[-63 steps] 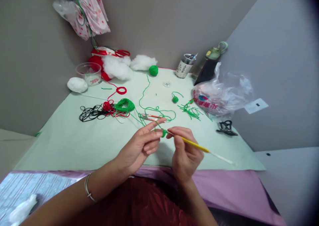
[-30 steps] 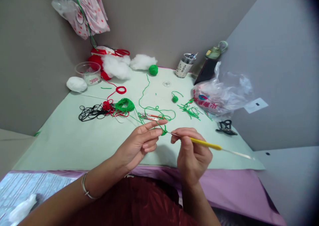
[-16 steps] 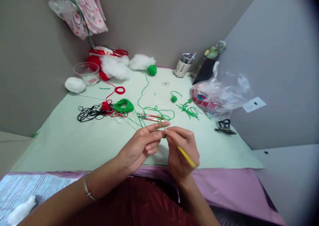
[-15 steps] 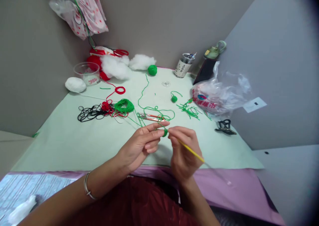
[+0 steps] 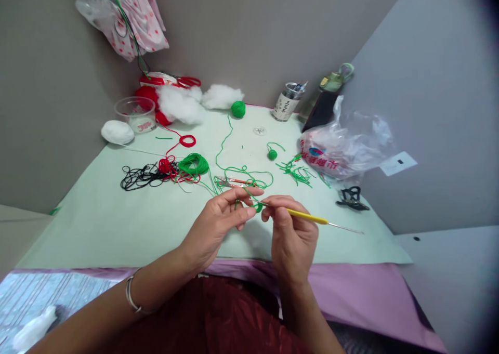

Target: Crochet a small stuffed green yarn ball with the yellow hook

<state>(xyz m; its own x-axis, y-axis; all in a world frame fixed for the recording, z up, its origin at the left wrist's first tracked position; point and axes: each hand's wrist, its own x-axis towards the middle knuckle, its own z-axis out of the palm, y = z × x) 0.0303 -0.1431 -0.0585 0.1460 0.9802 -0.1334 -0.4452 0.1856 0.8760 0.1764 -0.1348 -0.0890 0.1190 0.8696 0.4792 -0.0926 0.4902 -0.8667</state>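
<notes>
Pinched between the thumb and fingers of my left hand (image 5: pixel 224 219) is a small green crochet piece (image 5: pixel 258 207). Green yarn (image 5: pixel 236 204) runs over that hand's fingers and back to the table. My right hand (image 5: pixel 294 234) grips a crochet hook (image 5: pixel 307 216) with a yellow handle and thin metal ends. Its tip meets the green piece, but whether it is inside a stitch is too small to tell. Just beyond my hands lie orange-handled thread snips (image 5: pixel 234 182), partly covered by loops of green yarn.
Left of my hands lie a green yarn coil (image 5: pixel 194 165), red yarn and tangled black cord (image 5: pixel 142 177). White stuffing (image 5: pixel 181 106) and a green yarn ball (image 5: pixel 238 109) stand at the back. Rightward are green scraps (image 5: pixel 297 172), a plastic bag (image 5: pixel 335 151) and a black hair clip (image 5: pixel 353 199).
The hook has swung from slanting down toward me to nearly level, pointing right. My right hand has turned with it. My left fingers have shifted slightly around the green piece.
</notes>
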